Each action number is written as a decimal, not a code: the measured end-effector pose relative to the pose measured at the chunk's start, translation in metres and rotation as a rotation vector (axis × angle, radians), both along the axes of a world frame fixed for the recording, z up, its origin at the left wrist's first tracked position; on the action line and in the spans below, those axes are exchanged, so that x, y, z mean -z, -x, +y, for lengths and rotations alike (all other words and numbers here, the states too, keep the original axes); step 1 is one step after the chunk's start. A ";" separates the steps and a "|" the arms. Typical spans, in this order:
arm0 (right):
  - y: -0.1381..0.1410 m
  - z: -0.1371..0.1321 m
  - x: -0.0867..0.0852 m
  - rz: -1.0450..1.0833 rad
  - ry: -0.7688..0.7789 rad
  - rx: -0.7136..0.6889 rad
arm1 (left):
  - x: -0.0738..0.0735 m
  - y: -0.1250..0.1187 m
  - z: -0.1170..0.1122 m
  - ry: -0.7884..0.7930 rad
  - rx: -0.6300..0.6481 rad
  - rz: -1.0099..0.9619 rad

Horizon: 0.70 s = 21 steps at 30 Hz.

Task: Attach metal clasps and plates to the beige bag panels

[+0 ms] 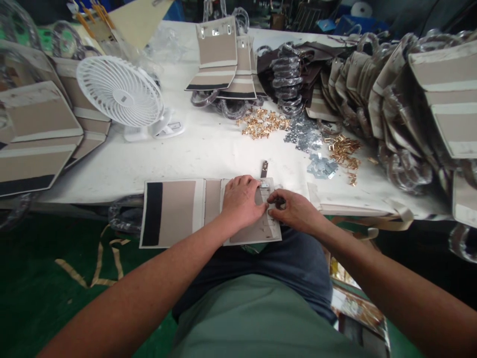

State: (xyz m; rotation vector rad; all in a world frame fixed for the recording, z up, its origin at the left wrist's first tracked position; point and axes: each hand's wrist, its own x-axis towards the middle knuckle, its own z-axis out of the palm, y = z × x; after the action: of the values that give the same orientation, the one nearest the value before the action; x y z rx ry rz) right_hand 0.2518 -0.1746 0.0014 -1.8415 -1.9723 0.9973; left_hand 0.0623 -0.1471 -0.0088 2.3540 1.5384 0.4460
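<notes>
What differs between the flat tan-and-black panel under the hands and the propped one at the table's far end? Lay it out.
On the white table, the flat tan-and-black panel lies at the near edge under the left hand and right hand; the propped tan-and-black panel stands up at the far end. The flat panel's black band runs along its left end; the propped panel's along its bottom. Both show tan and cream stripes.

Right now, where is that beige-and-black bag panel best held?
Grip the beige-and-black bag panel by its black-banded end, coming from the left: that flat end lies free, while the left hand and right hand cover the other end.
</notes>
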 end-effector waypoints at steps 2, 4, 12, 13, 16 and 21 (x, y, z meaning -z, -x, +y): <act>0.000 0.000 0.000 -0.007 -0.011 0.001 | -0.002 -0.002 0.001 0.010 -0.005 0.022; 0.000 -0.001 0.001 -0.011 -0.020 -0.005 | -0.003 -0.003 0.001 0.014 -0.009 0.039; 0.001 -0.001 0.004 -0.050 -0.042 -0.007 | -0.003 -0.006 0.003 0.020 -0.010 0.064; 0.001 -0.001 0.004 -0.057 -0.036 -0.005 | -0.003 -0.006 0.003 0.022 -0.010 0.066; 0.003 -0.001 0.006 -0.095 -0.051 0.006 | -0.005 -0.007 0.003 0.026 -0.007 0.084; 0.006 -0.001 0.005 -0.146 -0.066 0.011 | -0.008 -0.008 0.002 0.017 -0.018 0.106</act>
State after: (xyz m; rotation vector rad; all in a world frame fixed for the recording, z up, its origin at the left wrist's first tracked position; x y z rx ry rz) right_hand 0.2458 -0.1759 -0.0041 -1.9361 -2.0487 0.8056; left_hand 0.0705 -0.1453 -0.0011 2.3870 1.6039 0.3154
